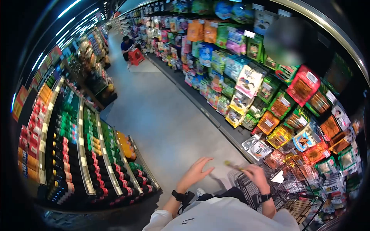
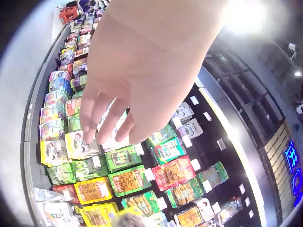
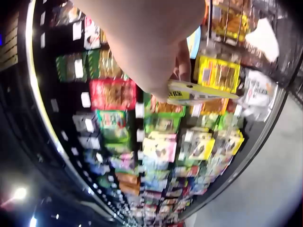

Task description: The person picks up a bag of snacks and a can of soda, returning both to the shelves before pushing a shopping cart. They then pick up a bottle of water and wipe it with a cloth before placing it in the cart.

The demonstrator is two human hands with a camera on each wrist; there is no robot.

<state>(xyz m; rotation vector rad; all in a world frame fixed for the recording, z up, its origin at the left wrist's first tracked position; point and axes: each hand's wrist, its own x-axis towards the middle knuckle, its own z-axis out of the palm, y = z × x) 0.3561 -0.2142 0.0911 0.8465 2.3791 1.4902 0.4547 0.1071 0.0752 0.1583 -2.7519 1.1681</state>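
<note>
My right hand (image 1: 257, 178) pinches a flat yellow-green snack packet (image 1: 233, 166), held nearly edge-on over the rim of a black wire basket (image 1: 249, 189). In the right wrist view the packet (image 3: 203, 91) sticks out from the fingers, its thin edge and some dark print showing. My left hand (image 1: 195, 174) is held in the air to the left of the packet, fingers extended and touching nothing. Seen from the left wrist, the left hand (image 2: 137, 85) overlaps rows of hanging packets behind it.
Snack racks (image 1: 227, 69) line the right side of the aisle. On the left, slanted shelves hold drink bottles (image 1: 63, 154). A person (image 1: 125, 45) is low beside a red stool (image 1: 136, 56) farther down the grey floor (image 1: 154, 111). White paper (image 1: 278, 176) shows at the basket.
</note>
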